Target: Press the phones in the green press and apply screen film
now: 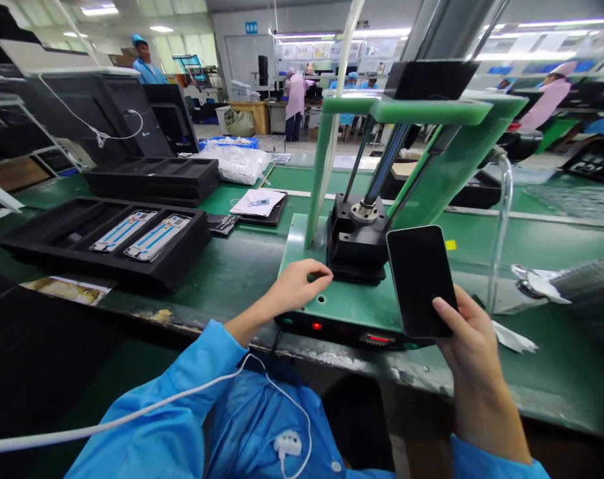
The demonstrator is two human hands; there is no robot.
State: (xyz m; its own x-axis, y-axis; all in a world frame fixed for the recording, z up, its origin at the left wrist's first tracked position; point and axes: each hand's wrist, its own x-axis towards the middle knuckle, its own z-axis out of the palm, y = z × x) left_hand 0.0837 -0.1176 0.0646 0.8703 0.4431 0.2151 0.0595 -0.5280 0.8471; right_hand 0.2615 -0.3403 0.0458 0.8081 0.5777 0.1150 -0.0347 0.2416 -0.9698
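My right hand [469, 339] grips a black phone [420, 279] by its lower edge, screen facing me, just right of the press's black block [356, 239]. My left hand [297, 286] rests on the green base plate [342, 303] of the press fixture, fingers curled with the tips pressed down near the block. The green frame [422, 110] of the press rises above both hands. Red lights glow on the fixture's front panel [376, 338].
A black foam tray [102, 239] at left holds two phone parts with blue strips; a second tray [152, 178] stands behind it. Papers [258, 201], a bag of parts [237, 161] and a clear tube [501, 233] lie around. People work at benches in the background.
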